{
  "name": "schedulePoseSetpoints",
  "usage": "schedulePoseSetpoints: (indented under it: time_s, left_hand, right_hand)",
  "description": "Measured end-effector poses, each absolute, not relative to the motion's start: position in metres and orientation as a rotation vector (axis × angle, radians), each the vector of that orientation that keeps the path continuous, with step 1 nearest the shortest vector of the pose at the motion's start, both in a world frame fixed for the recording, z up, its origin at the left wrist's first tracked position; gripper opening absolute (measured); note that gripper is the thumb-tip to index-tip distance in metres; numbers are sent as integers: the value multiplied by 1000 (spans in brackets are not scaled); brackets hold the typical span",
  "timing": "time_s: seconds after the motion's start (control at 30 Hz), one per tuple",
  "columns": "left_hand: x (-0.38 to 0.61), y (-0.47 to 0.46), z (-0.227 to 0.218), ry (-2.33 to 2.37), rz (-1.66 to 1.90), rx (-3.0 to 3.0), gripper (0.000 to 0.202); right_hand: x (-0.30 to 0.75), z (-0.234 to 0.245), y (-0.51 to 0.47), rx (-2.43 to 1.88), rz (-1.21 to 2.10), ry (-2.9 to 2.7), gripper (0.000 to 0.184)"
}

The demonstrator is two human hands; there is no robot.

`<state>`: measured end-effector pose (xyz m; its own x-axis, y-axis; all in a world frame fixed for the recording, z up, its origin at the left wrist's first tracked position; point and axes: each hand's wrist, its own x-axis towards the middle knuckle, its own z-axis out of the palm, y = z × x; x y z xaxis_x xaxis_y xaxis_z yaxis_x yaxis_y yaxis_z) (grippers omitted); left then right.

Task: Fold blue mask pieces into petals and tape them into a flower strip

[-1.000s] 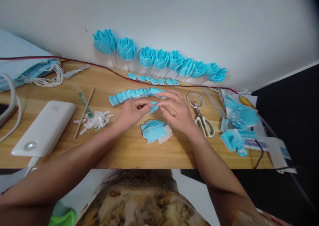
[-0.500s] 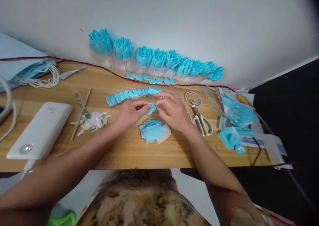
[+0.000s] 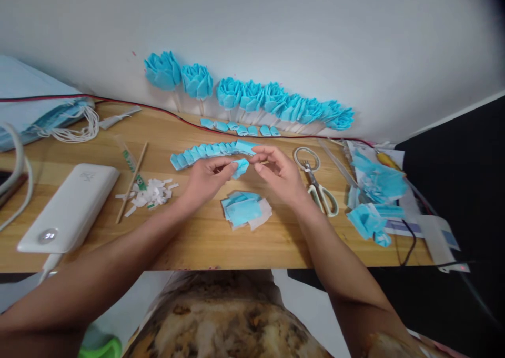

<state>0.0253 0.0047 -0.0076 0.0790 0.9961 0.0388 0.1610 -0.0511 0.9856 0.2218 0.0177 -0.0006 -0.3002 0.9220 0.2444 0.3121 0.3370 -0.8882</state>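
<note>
My left hand [image 3: 211, 179] pinches a small folded piece of blue fabric [image 3: 240, 169] between thumb and fingers. Just to its right, my right hand [image 3: 281, 173] has its thumb and fingers apart and holds nothing. Behind both hands runs a curved row of folded blue fabric pieces [image 3: 203, 151]; my right fingertips are close to its right end. A loose stack of flat blue and white fabric pieces [image 3: 244, 210] lies on the wooden table [image 3: 189, 245] in front of my hands.
Blue fabric roses [image 3: 197, 81] on sticks lean along the wall. Scissors [image 3: 321, 192] and a tape roll [image 3: 306, 159] lie right, blue scraps [image 3: 379, 176] beyond. At left are white paper bits [image 3: 153, 194], a wooden stick [image 3: 132, 181] and a power bank [image 3: 71, 205]; a red-black cable [image 3: 158, 110] crosses behind.
My right hand has let go of the folded blue fabric piece and moved slightly right, its fingers opening. My left hand still holds the piece. The view has shifted slightly.
</note>
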Motion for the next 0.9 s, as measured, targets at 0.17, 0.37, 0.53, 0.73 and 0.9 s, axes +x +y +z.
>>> schedulePoseSetpoints:
  time_s: [0.17, 0.37, 0.53, 0.73, 0.9]
  left_hand:
    - [24, 8, -15, 1235, 1134, 1313, 29]
    - [24, 9, -19, 1146, 1118, 1215, 32]
    - [25, 7, -19, 1071, 1043, 1187, 38]
    - [23, 9, -14, 1055, 1033, 1174, 40]
    - [23, 10, -14, 1135, 979, 1331, 28]
  right_hand:
    - [217, 4, 15, -1196, 879, -1800, 16]
    - [209, -1, 12, -1208, 1029, -1919, 16]
    - [208, -4, 14, -1194, 1090, -1858, 24]
    - [211, 0, 16, -1195, 1059, -1832, 24]
    - [213, 0, 16, -1200, 1058, -1827, 26]
